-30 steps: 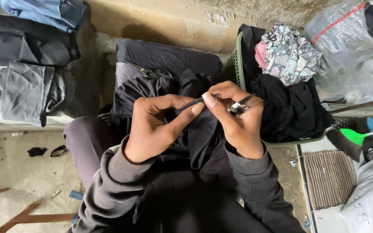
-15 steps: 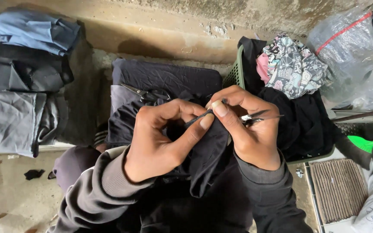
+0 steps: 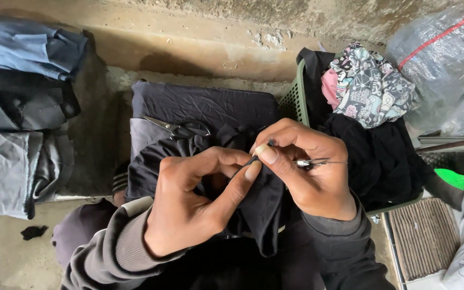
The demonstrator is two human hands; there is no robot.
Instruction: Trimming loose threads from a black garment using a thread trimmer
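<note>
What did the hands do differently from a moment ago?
Both hands drew closer together. The left hand curled in until its thumb and forefinger met the right hand at a pinch on the dark cloth. Nothing was picked up or let go. The right hand still holds the small metal snips, and the scissors still lie on the folded fabric behind.

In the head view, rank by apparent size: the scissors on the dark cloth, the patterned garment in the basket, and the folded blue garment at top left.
1. Folded blue garment, though cut off by the frame edge.
2. Patterned garment; close to the blue one, so this order is unsure.
3. Scissors, clearly smallest.
</note>
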